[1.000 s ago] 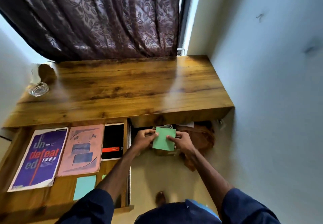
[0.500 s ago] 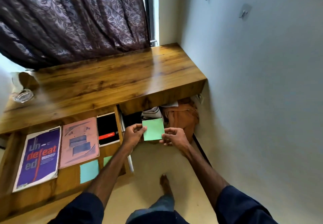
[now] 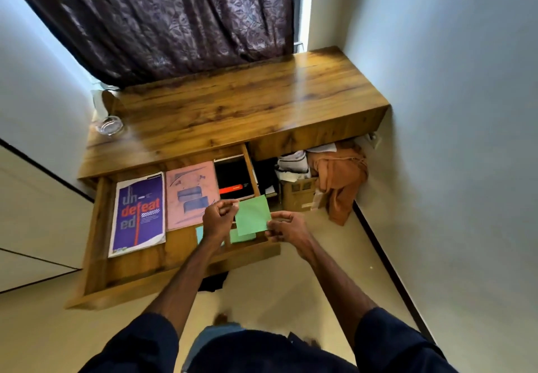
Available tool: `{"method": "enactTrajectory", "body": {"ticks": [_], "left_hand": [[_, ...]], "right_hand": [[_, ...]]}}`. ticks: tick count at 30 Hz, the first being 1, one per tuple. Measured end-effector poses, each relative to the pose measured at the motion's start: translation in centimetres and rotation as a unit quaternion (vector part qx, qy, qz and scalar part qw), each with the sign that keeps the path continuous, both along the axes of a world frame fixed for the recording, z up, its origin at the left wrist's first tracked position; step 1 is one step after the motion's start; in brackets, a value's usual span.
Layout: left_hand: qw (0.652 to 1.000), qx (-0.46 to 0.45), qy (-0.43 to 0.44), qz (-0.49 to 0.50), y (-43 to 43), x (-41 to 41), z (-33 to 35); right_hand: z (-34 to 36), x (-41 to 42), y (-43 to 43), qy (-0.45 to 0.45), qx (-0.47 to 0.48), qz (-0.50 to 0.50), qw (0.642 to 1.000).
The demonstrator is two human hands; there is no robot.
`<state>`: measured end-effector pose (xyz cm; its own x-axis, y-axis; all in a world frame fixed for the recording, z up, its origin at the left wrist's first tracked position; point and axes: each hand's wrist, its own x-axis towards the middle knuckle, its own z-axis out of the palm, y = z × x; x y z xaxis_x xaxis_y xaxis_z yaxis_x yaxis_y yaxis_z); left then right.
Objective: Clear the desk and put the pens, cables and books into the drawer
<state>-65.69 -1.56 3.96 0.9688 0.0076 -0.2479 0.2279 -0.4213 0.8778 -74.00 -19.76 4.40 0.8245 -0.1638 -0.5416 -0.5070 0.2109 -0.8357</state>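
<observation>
Head camera, looking down: a person's two hands hold a green paper square [image 3: 251, 215] in the air just above the right end of the open drawer [image 3: 131, 292]. The left hand [image 3: 217, 219], fingers curled, pinches the sheet's upper left edge, and the right hand [image 3: 286, 228] pinches its lower right edge between thumb and fingertips. Neither hand grips anything else.

Inside the drawer three books lie flat, side by side. A purple book [image 3: 139, 212] (its cover reads "undefeated" in stacked letters) is toward the drawer's left. A pink book [image 3: 190, 195] sits at its middle. A black book with a red band [image 3: 234, 179] lies against its right wall, partly under the bench top. At the drawer's front right, below the hands, rest a light-blue note [image 3: 199, 234] and a green note [image 3: 243, 237], both partly hidden by the left wrist.

The wooden bench [image 3: 233, 104] runs behind the drawer, with a glass dish [image 3: 109, 125] at its far left corner under a dark patterned curtain [image 3: 163, 14]. To the right of the drawer, under the bench, stand a cardboard box [image 3: 298, 195] and a draped orange cloth [image 3: 340, 177].
</observation>
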Motion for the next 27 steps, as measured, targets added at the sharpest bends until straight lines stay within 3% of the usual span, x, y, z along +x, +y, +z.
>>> {"method": "enactTrajectory", "body": {"ticks": [6, 15, 27], "left_hand": [[1.000, -0.004, -0.004, 0.004, 9.0, 4.2, -1.2], [0.994, 0.017, 0.101, -0.044, 23.7, 8.5, -3.7], [0.988, -0.062, 0.144, -0.011, 33.0, 10.8, -5.0]], "right_hand": [[-2.1, 4.8, 10.0, 0.049, 0.036, -0.044, 0.997], [-4.8, 9.3, 25.9, 0.090, -0.005, -0.111, 0.990], [-5.8, 11.6, 33.6, 0.110, -0.108, -0.072, 0.985]]}}
